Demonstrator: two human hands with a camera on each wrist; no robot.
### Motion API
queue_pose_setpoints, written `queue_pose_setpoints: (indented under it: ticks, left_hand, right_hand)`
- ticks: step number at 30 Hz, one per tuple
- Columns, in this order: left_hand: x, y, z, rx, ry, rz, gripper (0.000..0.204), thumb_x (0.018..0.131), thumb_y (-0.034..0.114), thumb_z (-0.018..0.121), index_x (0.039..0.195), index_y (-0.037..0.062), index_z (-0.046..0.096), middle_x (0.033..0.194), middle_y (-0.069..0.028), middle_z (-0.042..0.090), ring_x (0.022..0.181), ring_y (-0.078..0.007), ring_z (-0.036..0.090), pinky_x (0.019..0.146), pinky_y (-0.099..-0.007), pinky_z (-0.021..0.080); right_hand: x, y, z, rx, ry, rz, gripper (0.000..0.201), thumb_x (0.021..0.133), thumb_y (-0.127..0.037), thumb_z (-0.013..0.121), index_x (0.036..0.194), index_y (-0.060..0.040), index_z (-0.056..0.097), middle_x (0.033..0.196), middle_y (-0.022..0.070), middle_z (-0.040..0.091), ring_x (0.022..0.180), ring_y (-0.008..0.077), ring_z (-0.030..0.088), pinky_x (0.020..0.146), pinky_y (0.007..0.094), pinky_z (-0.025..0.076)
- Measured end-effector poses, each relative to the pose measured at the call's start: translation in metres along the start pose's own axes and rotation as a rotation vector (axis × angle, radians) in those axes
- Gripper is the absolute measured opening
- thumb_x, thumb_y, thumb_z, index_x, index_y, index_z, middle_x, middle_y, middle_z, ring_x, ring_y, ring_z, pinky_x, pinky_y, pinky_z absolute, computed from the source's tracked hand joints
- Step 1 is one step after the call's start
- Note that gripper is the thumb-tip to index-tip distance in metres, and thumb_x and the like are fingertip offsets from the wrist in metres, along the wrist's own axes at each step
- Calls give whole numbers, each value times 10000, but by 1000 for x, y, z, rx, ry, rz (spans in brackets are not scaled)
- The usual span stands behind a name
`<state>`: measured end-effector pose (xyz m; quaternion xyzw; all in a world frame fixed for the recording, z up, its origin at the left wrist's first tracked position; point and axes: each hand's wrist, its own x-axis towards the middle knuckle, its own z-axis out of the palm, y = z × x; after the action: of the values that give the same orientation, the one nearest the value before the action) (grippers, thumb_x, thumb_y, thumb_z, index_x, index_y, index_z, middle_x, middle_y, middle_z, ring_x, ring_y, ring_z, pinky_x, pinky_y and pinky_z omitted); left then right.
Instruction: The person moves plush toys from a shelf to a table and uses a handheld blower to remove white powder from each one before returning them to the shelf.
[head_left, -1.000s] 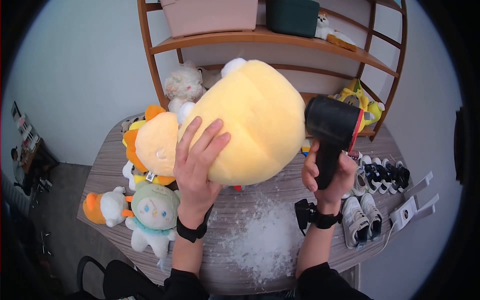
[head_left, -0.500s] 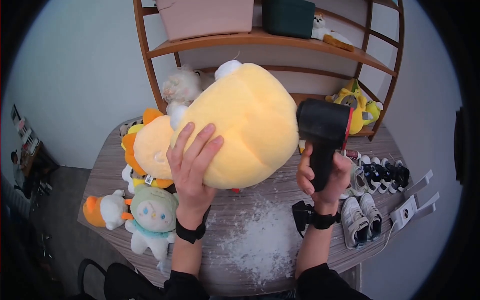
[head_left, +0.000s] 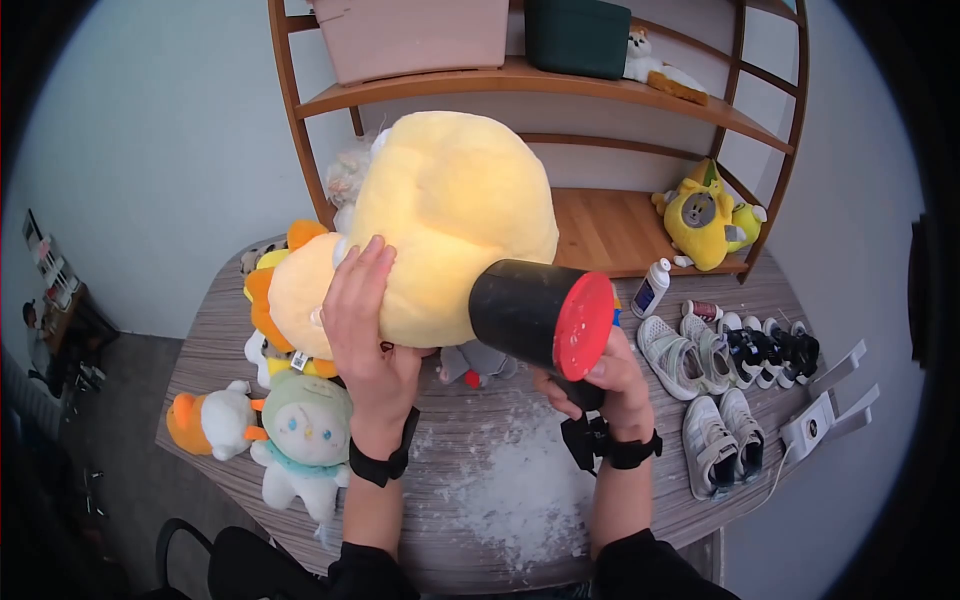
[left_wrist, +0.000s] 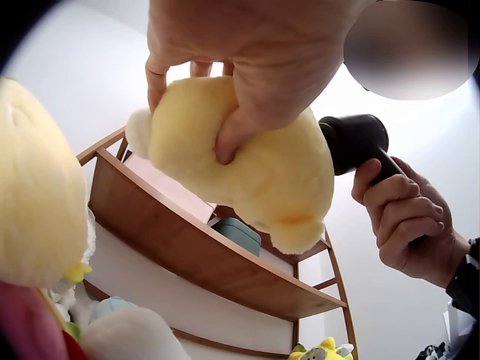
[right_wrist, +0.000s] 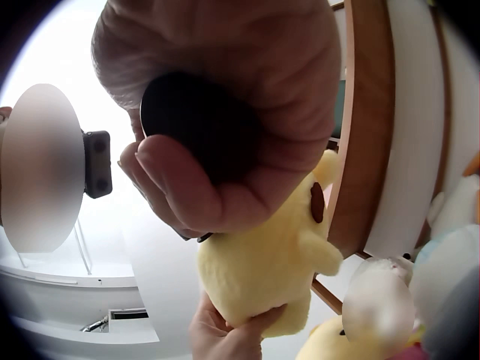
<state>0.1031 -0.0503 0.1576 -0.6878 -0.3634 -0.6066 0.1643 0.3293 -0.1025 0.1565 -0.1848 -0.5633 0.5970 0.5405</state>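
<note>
A large pale-yellow plush toy (head_left: 455,210) is held up over the table by my left hand (head_left: 362,325). The left wrist view shows my thumb pressing into the plush (left_wrist: 255,187), with the fingers spread over its far side. My right hand (head_left: 622,395) grips the handle of a black hair dryer (head_left: 515,308) with a red back end. The dryer's front end is right at the plush's lower right side in the head view. In the right wrist view, the plush's dark-brown patch and stubby limbs show behind my right hand (right_wrist: 247,150).
White flakes (head_left: 525,490) are scattered on the wood-grain table. Several plush toys, including a green-hooded one (head_left: 305,425), sit at the left. White shoes (head_left: 712,445), smaller shoes and a white bottle (head_left: 652,288) stand at the right. Behind is a wooden shelf (head_left: 600,225).
The plush has turned and shifted left and slightly up in my left hand. The hair dryer has moved down and left, turning its red back end toward the head camera.
</note>
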Motion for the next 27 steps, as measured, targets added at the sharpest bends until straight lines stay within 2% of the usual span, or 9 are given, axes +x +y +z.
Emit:
queue_pose_setpoints:
  ticks: [2, 6, 8, 11, 14, 16, 17, 20, 27]
  left_hand:
    - [0, 0, -3, 27, 5, -9, 535, 762, -77, 617, 1289, 11, 582, 1321, -158, 608, 1279, -347, 523, 1101, -439, 386]
    - [-3, -3, -1, 45, 29, -14, 668, 654, -37, 688, 1309, 62, 596, 1335, -118, 610, 1265, -320, 531, 1084, -416, 372]
    - [-2, 2, -2, 19, 41, -37, 674, 632, -53, 693, 1290, 70, 615, 1318, -100, 626, 1253, -310, 542, 1077, -403, 373]
    - [0, 6, -6, 77, 49, -49, 632, 621, -76, 696, 1229, 95, 661, 1274, -56, 661, 1243, -289, 555, 1050, -371, 368]
    - [-1, 3, -12, 119, -16, 5, 449, 722, -80, 692, 1143, 75, 685, 1234, -85, 683, 1248, -303, 564, 1056, -370, 382]
    - [-2, 2, -14, 138, -14, 64, 414, 727, -72, 701, 1108, 91, 700, 1208, -63, 697, 1241, -296, 572, 1041, -371, 388]
    - [-1, 2, -14, 145, -11, 95, 397, 730, -67, 706, 1090, 99, 708, 1195, -53, 704, 1238, -292, 576, 1033, -372, 391]
    - [-3, 2, -10, 134, 19, 154, 301, 794, 65, 721, 1076, 167, 742, 1209, 16, 698, 1235, -214, 565, 1022, -375, 350]
    - [-6, 1, -10, 130, -29, 250, 298, 796, 121, 730, 1079, 210, 747, 1205, 49, 697, 1236, -196, 563, 1048, -397, 351]
  right_hand:
    - [-2, 0, 2, -34, -19, 24, 504, 847, -306, 603, 1163, 85, 576, 727, 86, 597, 469, 91, 449, 450, 236, 358]
    - [1, -5, 4, -272, -149, 45, 522, 854, -255, 634, 1250, 76, 564, 684, 21, 578, 478, 77, 443, 458, 238, 347]
    - [1, -5, 6, -255, -130, 30, 540, 857, -266, 652, 1275, 63, 557, 658, 6, 564, 477, 79, 444, 460, 238, 348]
    - [-4, -4, 2, -141, -45, 2, 497, 856, -275, 649, 1216, 59, 577, 673, 48, 573, 471, 95, 462, 450, 239, 365]
    - [-6, -5, 1, -71, 119, -80, 510, 843, -343, 638, 1133, 73, 581, 690, 97, 578, 459, 117, 481, 429, 242, 378]
    - [-2, -8, -1, -45, 235, -147, 550, 833, -402, 619, 1079, 89, 571, 703, 126, 579, 446, 130, 486, 411, 245, 380]
    - [-1, -11, -3, -134, 275, -126, 626, 827, -458, 573, 1067, 119, 542, 689, 127, 561, 427, 137, 473, 395, 246, 370]
    - [3, -12, -9, -155, 337, -202, 654, 861, -465, 544, 1116, 135, 494, 645, 127, 512, 380, 145, 436, 340, 254, 367]
    - [6, -15, -9, -146, 419, -195, 609, 897, -490, 509, 1085, 89, 504, 626, 95, 501, 369, 136, 429, 338, 245, 349]
